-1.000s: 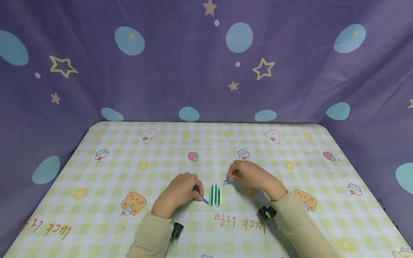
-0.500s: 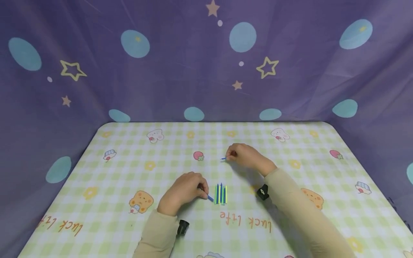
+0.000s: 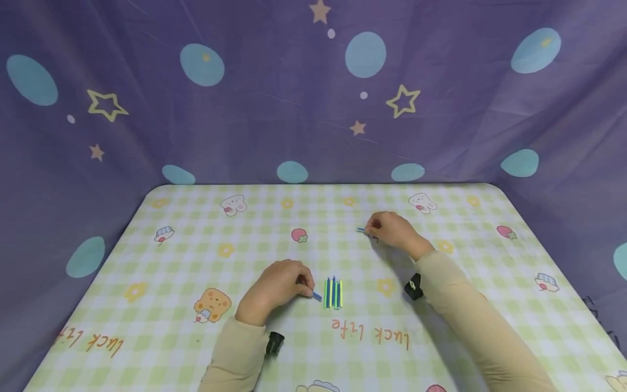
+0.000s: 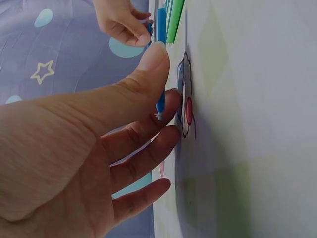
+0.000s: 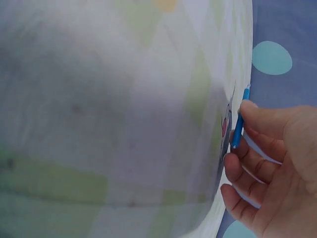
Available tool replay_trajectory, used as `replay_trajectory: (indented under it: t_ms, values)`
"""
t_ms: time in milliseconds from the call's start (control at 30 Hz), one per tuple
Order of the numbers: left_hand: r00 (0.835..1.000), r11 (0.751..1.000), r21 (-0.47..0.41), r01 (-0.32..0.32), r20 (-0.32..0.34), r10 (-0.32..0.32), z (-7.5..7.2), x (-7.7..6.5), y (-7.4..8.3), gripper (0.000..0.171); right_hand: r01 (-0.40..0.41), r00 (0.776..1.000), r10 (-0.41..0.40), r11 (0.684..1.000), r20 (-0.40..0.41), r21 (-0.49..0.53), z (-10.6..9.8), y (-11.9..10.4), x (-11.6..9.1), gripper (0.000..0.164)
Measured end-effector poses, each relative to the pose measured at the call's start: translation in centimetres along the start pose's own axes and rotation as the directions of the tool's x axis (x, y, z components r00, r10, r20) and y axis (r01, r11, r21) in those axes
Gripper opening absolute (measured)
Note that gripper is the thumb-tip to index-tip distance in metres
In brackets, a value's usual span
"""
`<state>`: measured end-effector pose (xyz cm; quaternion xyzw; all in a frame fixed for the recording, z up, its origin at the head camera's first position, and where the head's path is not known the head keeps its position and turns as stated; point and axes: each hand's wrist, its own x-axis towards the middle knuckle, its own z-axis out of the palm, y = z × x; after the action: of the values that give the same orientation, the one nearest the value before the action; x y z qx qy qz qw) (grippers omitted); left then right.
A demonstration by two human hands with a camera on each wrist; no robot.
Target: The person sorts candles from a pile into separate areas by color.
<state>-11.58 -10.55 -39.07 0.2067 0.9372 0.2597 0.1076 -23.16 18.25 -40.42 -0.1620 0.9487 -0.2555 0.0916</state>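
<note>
Purple fabric, printed with pale blue ovals and stars, forms a large curtain [image 3: 274,130] behind the work and along both sides. In front of it spreads a green-and-white checked tablecloth [image 3: 266,218] with cartoon figures and upside-down orange lettering [image 3: 370,335]. Two long beige sleeves come in from the near edge, the right sleeve [image 3: 485,326] reaching farther over the cloth than the left sleeve [image 3: 237,351]. The left hand [image 3: 279,286] is at the nearer part of the cloth; the right hand [image 3: 394,231] is farther away and to the right. Between them, nearer the left hand, lies a compact row of slim green, blue and yellow-green sticks [image 3: 333,294], side by side and pointing away from the person. A small black device shows at each wrist, one at the left [image 3: 275,343] and one at the right [image 3: 414,287]. The left hand pinches a thin blue stick with a frayed pale end [image 4: 161,29] between thumb and forefinger, just left of the row, its other fingers loosely bent. The right hand likewise pinches a short, slim blue stick with a whitish tip [image 5: 240,123], pointing leftward in the head view, well apart from the row.
</note>
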Motion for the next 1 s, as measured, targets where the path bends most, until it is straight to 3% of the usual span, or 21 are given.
replay_trajectory:
  t_ms: [367,700,1000]
  values:
    - [1.000,1.000,0.000,-0.011,-0.012,0.011,0.2,0.3,-0.2,0.018,-0.084,0.996,0.083,0.996,-0.022,-0.037,-0.7,1.2,-0.6,0.014]
    - [0.995,0.998,0.034,-0.047,-0.081,0.050,0.2,0.7,0.2,0.012,-0.083,0.996,0.082,0.996,-0.022,-0.036,-0.8,1.7,-0.6,0.010]
    - [0.980,0.990,0.120,-0.072,-0.174,0.093,0.1,1.4,1.2,0.011,-0.067,0.997,0.067,0.998,-0.029,0.020,-0.9,1.2,-1.7,0.015]
